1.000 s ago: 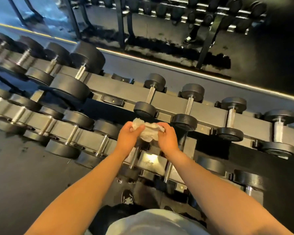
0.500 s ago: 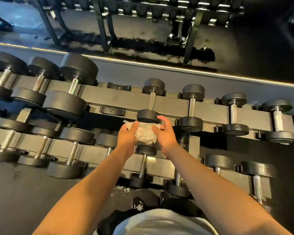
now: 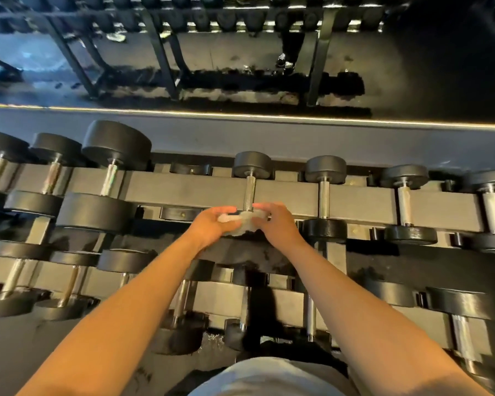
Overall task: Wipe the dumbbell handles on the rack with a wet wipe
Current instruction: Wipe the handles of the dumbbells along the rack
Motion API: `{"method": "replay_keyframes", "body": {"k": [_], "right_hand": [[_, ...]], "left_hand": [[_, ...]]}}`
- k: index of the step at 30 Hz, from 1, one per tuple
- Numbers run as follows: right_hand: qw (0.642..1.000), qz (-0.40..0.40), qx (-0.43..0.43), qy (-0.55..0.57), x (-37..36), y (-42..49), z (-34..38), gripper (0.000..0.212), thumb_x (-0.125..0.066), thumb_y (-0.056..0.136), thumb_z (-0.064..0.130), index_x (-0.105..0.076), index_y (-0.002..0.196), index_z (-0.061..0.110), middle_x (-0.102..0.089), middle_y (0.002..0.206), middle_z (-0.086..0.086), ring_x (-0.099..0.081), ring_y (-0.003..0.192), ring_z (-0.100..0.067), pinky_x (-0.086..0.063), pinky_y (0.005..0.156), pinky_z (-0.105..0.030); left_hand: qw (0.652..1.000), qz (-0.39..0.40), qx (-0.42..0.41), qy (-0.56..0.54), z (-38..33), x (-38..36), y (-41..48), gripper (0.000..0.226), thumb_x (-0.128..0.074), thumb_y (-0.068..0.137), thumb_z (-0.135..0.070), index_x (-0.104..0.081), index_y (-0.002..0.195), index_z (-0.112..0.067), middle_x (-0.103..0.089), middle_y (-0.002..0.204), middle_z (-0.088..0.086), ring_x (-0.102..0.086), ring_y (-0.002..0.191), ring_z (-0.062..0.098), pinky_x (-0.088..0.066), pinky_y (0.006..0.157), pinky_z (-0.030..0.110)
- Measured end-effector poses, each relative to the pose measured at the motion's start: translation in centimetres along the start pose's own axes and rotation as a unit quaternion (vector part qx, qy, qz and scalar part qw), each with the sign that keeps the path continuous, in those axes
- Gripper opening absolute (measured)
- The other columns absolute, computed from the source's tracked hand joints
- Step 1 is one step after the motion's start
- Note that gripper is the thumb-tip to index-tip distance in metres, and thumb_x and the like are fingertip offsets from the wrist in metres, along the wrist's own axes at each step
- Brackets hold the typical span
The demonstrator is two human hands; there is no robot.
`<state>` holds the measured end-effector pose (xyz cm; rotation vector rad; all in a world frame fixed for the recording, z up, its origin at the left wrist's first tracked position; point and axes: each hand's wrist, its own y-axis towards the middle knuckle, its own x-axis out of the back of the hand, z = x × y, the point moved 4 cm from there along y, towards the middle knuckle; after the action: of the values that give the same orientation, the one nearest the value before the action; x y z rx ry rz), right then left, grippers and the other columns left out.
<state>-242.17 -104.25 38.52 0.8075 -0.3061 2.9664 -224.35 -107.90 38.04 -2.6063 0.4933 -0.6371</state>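
A two-tier dumbbell rack (image 3: 183, 190) runs across the view, loaded with black dumbbells with chrome handles. My left hand (image 3: 212, 224) and my right hand (image 3: 275, 221) meet over the near head of a small upper-tier dumbbell, whose handle (image 3: 249, 192) shows just beyond my fingers. A crumpled white wet wipe (image 3: 237, 220) is stretched between both hands, blurred by motion and resting on that head. Both hands grip it.
More upper-tier dumbbells stand to the right (image 3: 324, 195) and larger ones to the left (image 3: 109, 178). The lower tier (image 3: 220, 298) lies under my forearms. A mirror (image 3: 240, 67) behind the rack reflects another rack. Dark floor (image 3: 26, 338) lies at lower left.
Both hands have moved with the wipe up from over the lower tier to the near head of the upper-tier dumbbell. The view has tilted and shifted left along the rack.
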Motion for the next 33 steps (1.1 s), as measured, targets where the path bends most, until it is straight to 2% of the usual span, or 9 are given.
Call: {"method": "replay_keyframes", "body": {"k": [6, 9, 10, 13, 17, 22, 26, 29, 33], "right_hand": [[0.997, -0.019, -0.049, 0.064, 1.5, 3.9, -1.3, 0.014, -0.067, 0.094, 0.015, -0.075, 0.105, 0.013, -0.047, 0.128, 0.003, -0.044, 0.121, -0.012, -0.031, 0.1, -0.018], [0.968, -0.01, -0.124, 0.218, 1.8, 4.7, -1.6, 0.021, -0.067, 0.095, 0.017, -0.068, 0.116, 0.012, -0.06, 0.109, 0.003, -0.058, 0.101, -0.014, -0.044, 0.077, -0.019], [0.951, -0.014, -0.155, 0.269, 1.9, 4.9, -1.8, 0.023, -0.067, 0.095, 0.018, -0.066, 0.118, 0.013, -0.06, 0.107, 0.003, -0.057, 0.094, -0.011, -0.044, 0.071, -0.019], [0.905, -0.008, -0.219, 0.366, 1.7, 5.7, -2.1, 0.022, -0.068, 0.095, 0.025, -0.064, 0.116, 0.017, -0.064, 0.115, -0.004, -0.061, 0.095, -0.014, -0.05, 0.072, -0.024], [0.844, 0.013, -0.255, 0.471, 1.2, 6.6, -2.4, 0.017, -0.062, 0.099, 0.033, -0.066, 0.109, 0.02, -0.068, 0.119, -0.012, -0.065, 0.111, -0.028, -0.055, 0.096, -0.044], [0.867, 0.002, -0.208, 0.453, 0.5, 7.1, -2.5, 0.021, -0.068, 0.094, 0.023, -0.071, 0.114, 0.016, -0.072, 0.117, -0.008, -0.064, 0.116, -0.026, -0.051, 0.102, -0.042], [0.896, 0.044, -0.162, 0.412, -1.2, 7.1, -1.6, 0.018, -0.064, 0.097, 0.026, -0.074, 0.112, 0.022, -0.074, 0.112, 0.003, -0.067, 0.11, -0.012, -0.05, 0.1, -0.031], [0.925, 0.05, -0.141, 0.35, -1.8, 7.5, -1.6, 0.022, -0.057, 0.1, 0.018, -0.075, 0.11, 0.025, -0.071, 0.113, 0.007, -0.063, 0.11, -0.007, -0.048, 0.101, -0.026], [0.969, -0.029, -0.105, 0.22, -1.8, 8.6, -2.8, 0.028, -0.049, 0.102, 0.01, -0.067, 0.121, 0.02, -0.063, 0.121, 0.004, -0.057, 0.114, -0.01, -0.045, 0.097, -0.022]], "left_hand": [[0.995, -0.045, -0.011, 0.084, -1.8, 0.2, 3.8, 0.011, -0.07, 0.094, -0.026, -0.077, 0.097, -0.018, -0.072, 0.1, 0.004, -0.064, 0.088, 0.011, -0.046, 0.082, 0.029], [0.993, -0.068, -0.016, 0.1, -2.4, 0.5, 5.4, 0.017, -0.073, 0.092, -0.03, -0.078, 0.095, -0.014, -0.056, 0.121, -0.002, -0.051, 0.121, 0.013, -0.037, 0.105, 0.031], [0.993, -0.08, -0.003, 0.09, -2.5, 0.6, 5.8, 0.021, -0.073, 0.092, -0.031, -0.077, 0.096, -0.011, -0.053, 0.121, -0.005, -0.048, 0.12, 0.011, -0.037, 0.103, 0.026], [0.995, -0.09, 0.028, 0.034, -2.8, 0.3, 6.8, 0.02, -0.073, 0.092, -0.031, -0.07, 0.082, -0.013, -0.064, 0.079, -0.005, -0.057, 0.084, 0.014, -0.043, 0.061, 0.012], [0.99, -0.14, 0.023, 0.023, -3.2, 0.4, 7.5, 0.013, -0.074, 0.09, -0.025, -0.063, 0.089, -0.018, -0.062, 0.08, -0.003, -0.057, 0.073, 0.013, -0.044, 0.06, 0.022], [0.989, -0.147, 0.02, -0.023, -3.1, -0.4, 8.4, 0.015, -0.069, 0.091, -0.025, -0.056, 0.089, -0.02, -0.058, 0.081, 0.0, -0.055, 0.073, 0.016, -0.047, 0.065, 0.029], [0.98, -0.023, 0.037, -0.192, -3.2, -2.0, 8.5, 0.013, -0.06, 0.1, -0.028, -0.061, 0.106, -0.017, -0.066, 0.098, 0.008, -0.064, 0.091, 0.021, -0.054, 0.085, 0.04], [0.991, 0.014, 0.026, -0.132, -2.2, -1.9, 9.2, 0.022, -0.065, 0.097, -0.033, -0.062, 0.115, -0.02, -0.069, 0.107, 0.009, -0.066, 0.096, 0.02, -0.055, 0.088, 0.037], [0.99, -0.091, 0.031, -0.105, -0.5, 0.2, 11.7, 0.011, -0.066, 0.095, -0.011, -0.069, 0.098, -0.022, -0.07, 0.092, 0.003, -0.064, 0.086, 0.019, -0.054, 0.074, 0.031]]}}
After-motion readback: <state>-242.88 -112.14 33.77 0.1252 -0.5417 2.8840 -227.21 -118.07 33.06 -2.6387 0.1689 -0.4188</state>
